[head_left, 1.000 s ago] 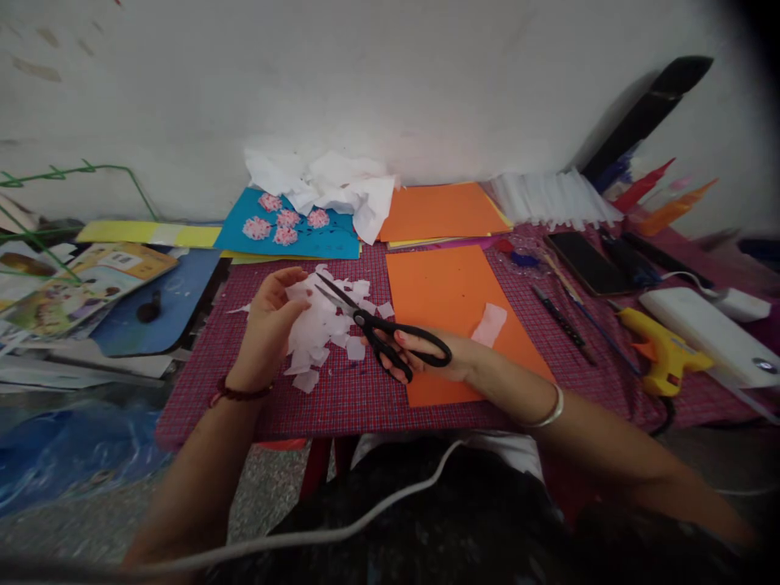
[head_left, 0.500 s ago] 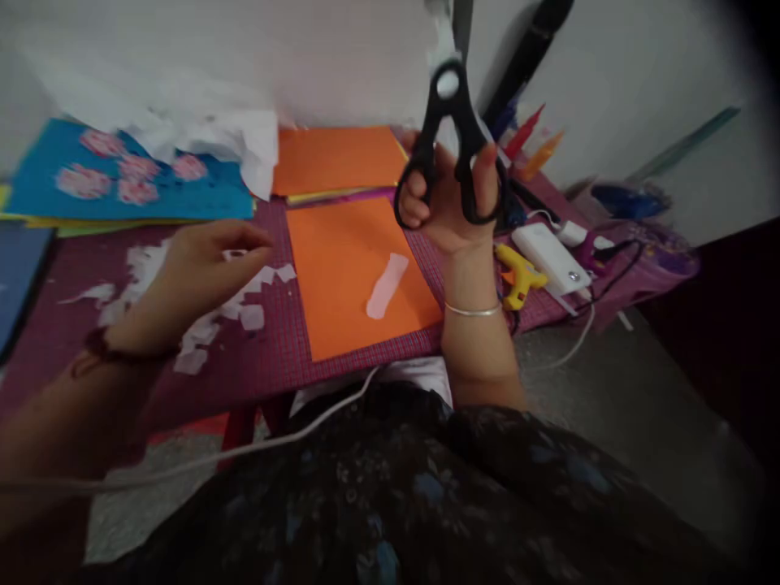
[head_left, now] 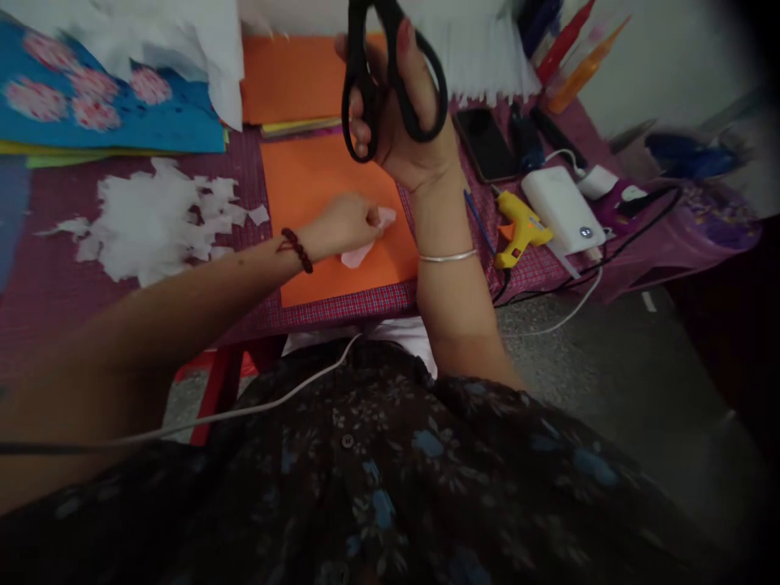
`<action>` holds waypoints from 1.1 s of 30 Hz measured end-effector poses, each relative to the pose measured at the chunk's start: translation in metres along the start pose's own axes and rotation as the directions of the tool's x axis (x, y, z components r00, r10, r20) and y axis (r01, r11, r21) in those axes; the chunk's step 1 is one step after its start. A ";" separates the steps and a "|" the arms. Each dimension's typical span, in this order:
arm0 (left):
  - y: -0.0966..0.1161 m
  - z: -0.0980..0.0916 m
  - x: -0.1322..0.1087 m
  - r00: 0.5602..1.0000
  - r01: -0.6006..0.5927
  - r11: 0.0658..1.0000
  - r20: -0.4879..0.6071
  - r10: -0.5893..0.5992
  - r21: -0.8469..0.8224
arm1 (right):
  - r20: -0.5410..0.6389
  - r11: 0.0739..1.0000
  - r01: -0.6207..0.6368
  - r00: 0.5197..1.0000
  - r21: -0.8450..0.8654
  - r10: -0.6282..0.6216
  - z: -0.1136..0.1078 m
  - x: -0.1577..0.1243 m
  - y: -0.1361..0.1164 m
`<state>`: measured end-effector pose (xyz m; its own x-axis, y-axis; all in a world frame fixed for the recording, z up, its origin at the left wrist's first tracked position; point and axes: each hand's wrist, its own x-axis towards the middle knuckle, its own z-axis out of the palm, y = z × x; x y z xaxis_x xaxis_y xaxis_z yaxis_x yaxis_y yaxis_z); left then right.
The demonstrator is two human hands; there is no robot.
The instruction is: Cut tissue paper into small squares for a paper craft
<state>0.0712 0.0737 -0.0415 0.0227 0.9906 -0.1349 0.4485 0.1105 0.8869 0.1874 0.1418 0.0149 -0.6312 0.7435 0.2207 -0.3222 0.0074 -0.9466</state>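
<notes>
My right hand (head_left: pixel 405 122) is raised above the table with its fingers through the handles of black-handled scissors (head_left: pixel 390 73). The blades run out of the top of the view. My left hand (head_left: pixel 347 223) is closed on a pale pink paper strip (head_left: pixel 359 253), pinching its upper end. Under that strip lies an orange sheet (head_left: pixel 305 175). To the left of the sheet spreads a pile of white paper scraps (head_left: pixel 143 215).
A blue sheet with pink-and-white flowers (head_left: pixel 94 97) lies at the back left. More orange paper (head_left: pixel 286 81) is stacked behind. On the right are a phone (head_left: pixel 486 145), a yellow glue gun (head_left: pixel 519 231), a white power bank (head_left: pixel 561 210) and a purple basket (head_left: pixel 664 252).
My left hand has moved right, from over the scraps to the pink strip, and has closed on it. My right hand still holds the scissors. The camera view has shifted.
</notes>
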 end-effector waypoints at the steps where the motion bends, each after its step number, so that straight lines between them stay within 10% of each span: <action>1: 0.001 -0.003 -0.004 1.000 -0.006 1.000 0.023 0.006 -0.022 | 0.008 1.000 0.003 1.000 0.019 -0.003 0.000 0.000 0.000; 10: -0.027 -0.118 -0.065 0.981 -0.097 0.920 -0.194 0.023 -0.379 | 0.174 0.977 0.076 0.978 0.199 -0.112 0.016 -0.004 0.022; 17: -0.061 -0.189 -0.095 0.829 -0.368 0.830 -0.552 0.089 -0.419 | 0.451 0.998 -0.066 0.890 -0.012 0.064 0.042 -0.004 0.055; 22: -0.075 -0.210 -0.092 0.749 -0.476 0.806 -0.642 0.162 -0.352 | 0.508 0.959 -0.107 0.830 -0.262 0.232 0.056 -0.003 0.058; 33: -0.099 -0.214 -0.081 0.803 -0.453 0.760 -0.583 0.122 -0.466 | 0.465 0.872 -0.178 0.788 -0.455 0.404 0.081 0.019 0.057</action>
<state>-0.1662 -0.0005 -0.0240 -0.4479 0.8562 0.2575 -0.0853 -0.3276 0.9409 0.0999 0.1021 -0.0161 -0.9556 0.2775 -0.0993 0.1527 0.1782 -0.9721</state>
